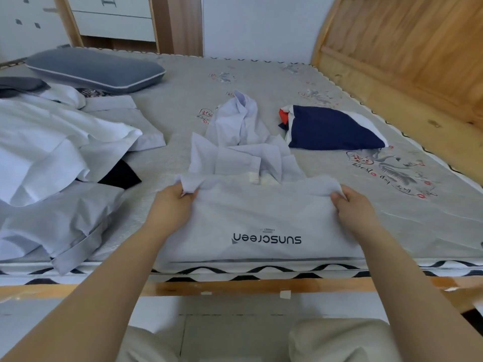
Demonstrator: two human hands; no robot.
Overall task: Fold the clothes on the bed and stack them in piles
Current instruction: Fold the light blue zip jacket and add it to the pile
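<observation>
At the near edge of the bed [261, 82], the left hand [172, 202] and right hand [355, 205] each pinch a far corner of the pale jacket [261, 218]. Best keep the hem taut and level, then fold it squarely so the edges meet.

grey bed [183, 95] — clothes [243, 142], pillow [96, 69]

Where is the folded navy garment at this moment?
In the head view the navy garment lies on the bed's far right, near the wooden headboard, just right of the crumpled pale shirt.
</observation>
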